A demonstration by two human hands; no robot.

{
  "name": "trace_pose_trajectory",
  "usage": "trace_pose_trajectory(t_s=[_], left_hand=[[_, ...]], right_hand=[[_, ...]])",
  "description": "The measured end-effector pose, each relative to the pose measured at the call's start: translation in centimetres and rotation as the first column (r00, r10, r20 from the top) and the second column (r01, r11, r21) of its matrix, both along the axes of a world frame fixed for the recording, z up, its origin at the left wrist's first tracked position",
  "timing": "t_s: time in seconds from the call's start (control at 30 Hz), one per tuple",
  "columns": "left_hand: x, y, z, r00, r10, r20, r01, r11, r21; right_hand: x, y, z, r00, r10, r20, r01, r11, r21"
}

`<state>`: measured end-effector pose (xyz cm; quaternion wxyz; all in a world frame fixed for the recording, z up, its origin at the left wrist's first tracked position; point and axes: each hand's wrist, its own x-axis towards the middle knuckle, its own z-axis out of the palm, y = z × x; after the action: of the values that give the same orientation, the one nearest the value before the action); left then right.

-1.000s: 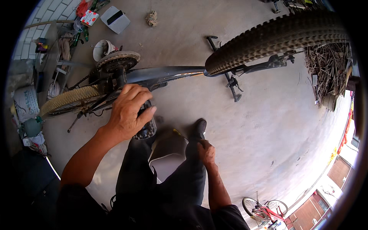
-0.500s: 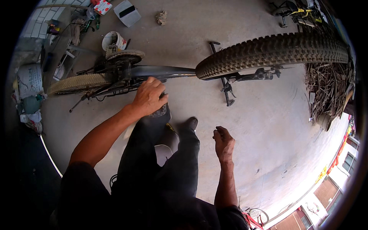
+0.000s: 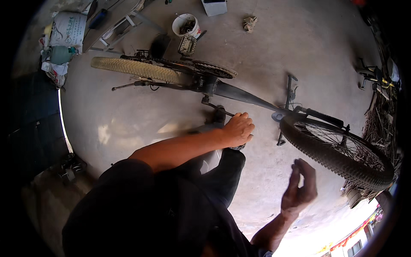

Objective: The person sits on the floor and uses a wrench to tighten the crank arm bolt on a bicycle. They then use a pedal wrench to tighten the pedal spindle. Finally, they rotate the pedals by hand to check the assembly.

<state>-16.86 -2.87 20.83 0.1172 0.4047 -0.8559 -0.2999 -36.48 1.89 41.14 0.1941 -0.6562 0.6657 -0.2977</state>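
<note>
A bicycle with a dark frame (image 3: 244, 95) stands upside down in front of me. My left hand (image 3: 239, 129) is closed round the pedal (image 3: 238, 147) at the end of the near crank arm (image 3: 216, 107); most of that pedal is hidden under the hand. On the far side are the chainring (image 3: 216, 68) and the other pedal (image 3: 187, 45). The pale, dusty rear tyre (image 3: 137, 68) lies to the left. To the right, the front wheel (image 3: 338, 160) is turned at an angle. Short of it my right hand (image 3: 300, 186) hangs in the air, empty, thumb and fingers apart.
A white bucket (image 3: 196, 31) with dark items stands beyond the bicycle, near a metal stepladder frame (image 3: 120, 32). A crumpled rag (image 3: 250, 24) and a pale box (image 3: 215, 7) lie farther off. Sacks (image 3: 67, 30) stand at left, a brushwood pile (image 3: 385, 128) at right.
The view has swung, so the bicycle appears shifted right and tilted. The front wheel shows more from the side. My right hand has risen toward it and its fingers have spread; the left keeps the pedal.
</note>
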Motion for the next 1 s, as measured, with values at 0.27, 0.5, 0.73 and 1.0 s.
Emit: trace_pose_trajectory(t_s=[0.27, 0.5, 0.73, 1.0], left_hand=[[8.6, -6.1, 8.6, 0.963, 0.228, -0.142, -0.247, 0.960, -0.134], [27.2, -13.3, 11.5, 0.697, 0.248, 0.673, -0.104, 0.964, -0.246], [30.4, -13.3, 11.9, 0.543, 0.084, 0.835, -0.234, 0.971, 0.054], [29.4, -12.5, 10.1, 0.542, 0.149, 0.827, -0.251, 0.968, -0.010]], right_hand=[[-7.1, -8.9, 8.5, 0.639, 0.137, -0.757, -0.160, 0.986, 0.044], [-8.1, -8.6, 8.1, 0.650, 0.273, -0.709, 0.015, 0.929, 0.371], [-5.3, -8.2, 6.2, 0.577, 0.375, -0.726, -0.118, 0.917, 0.381], [-3.1, -8.1, 3.7, 0.510, 0.366, -0.778, -0.120, 0.926, 0.358]])
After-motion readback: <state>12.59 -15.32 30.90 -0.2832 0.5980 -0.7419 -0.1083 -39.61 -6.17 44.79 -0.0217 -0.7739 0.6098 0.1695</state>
